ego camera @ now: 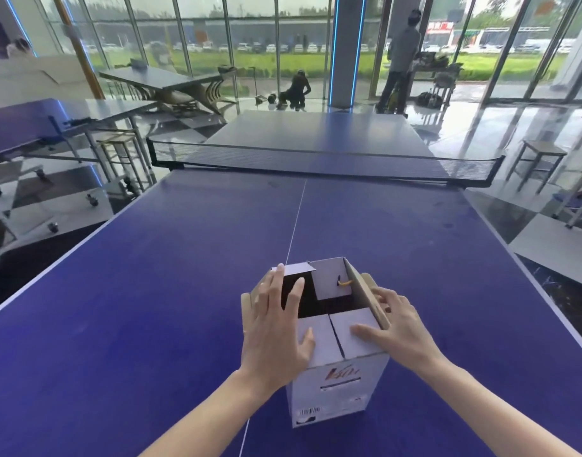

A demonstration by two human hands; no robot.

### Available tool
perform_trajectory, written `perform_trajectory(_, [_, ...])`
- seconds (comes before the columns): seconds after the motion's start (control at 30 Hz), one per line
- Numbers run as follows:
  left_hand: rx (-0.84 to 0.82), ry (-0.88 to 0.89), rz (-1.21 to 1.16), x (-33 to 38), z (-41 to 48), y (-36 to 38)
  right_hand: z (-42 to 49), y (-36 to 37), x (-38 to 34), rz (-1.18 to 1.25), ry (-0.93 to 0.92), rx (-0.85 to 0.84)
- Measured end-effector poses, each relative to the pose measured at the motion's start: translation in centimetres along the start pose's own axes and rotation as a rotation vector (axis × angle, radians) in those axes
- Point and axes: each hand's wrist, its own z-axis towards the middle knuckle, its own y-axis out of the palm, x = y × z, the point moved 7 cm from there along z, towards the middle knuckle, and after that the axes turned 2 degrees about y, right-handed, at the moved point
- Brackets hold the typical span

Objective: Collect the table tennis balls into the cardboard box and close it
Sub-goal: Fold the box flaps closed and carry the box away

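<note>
A white cardboard box (335,387) stands on the blue table tennis table (151,308), close to me on the centre line. Its near flaps are folded down flat; the far and right flaps stand partly up, and a dark gap shows in the top. My left hand (278,328) lies flat over the left flap and the near flap, fingers spread. My right hand (396,328) presses the right flap, thumb on the near flap and fingers curled over the brown edge. A small yellow cord (345,282) hangs on the inside of the far flap. No balls are visible.
The net (316,159) spans the table ahead. Another blue table (35,127) stands at the left, stools (540,163) at the right. A person stands far back by the glass wall (401,54), and another crouches on the floor (296,90).
</note>
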Motion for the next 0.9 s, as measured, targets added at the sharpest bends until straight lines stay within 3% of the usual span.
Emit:
perform_trajectory(0.17, [-0.075, 0.019, 0.049, 0.3, 0.8, 1.0, -0.1, 0.2, 2.0, 0.15, 0.243, -0.082])
perform_trajectory(0.4, [-0.066, 0.016, -0.026, 0.0, 0.4, 0.9, -0.4, 0.6, 3.8, 0.218, 0.412, -0.17])
perform_trajectory(0.63, [-0.096, -0.019, -0.092, -0.3, 0.1, 1.1, -0.9, -2.4, 1.7, -0.077, 0.315, 0.058])
perform_trajectory(0.9, [-0.081, -0.015, -0.138, 0.0, 0.1, 1.1, -2.2, -5.6, -3.4, -0.397, 0.048, 0.311])
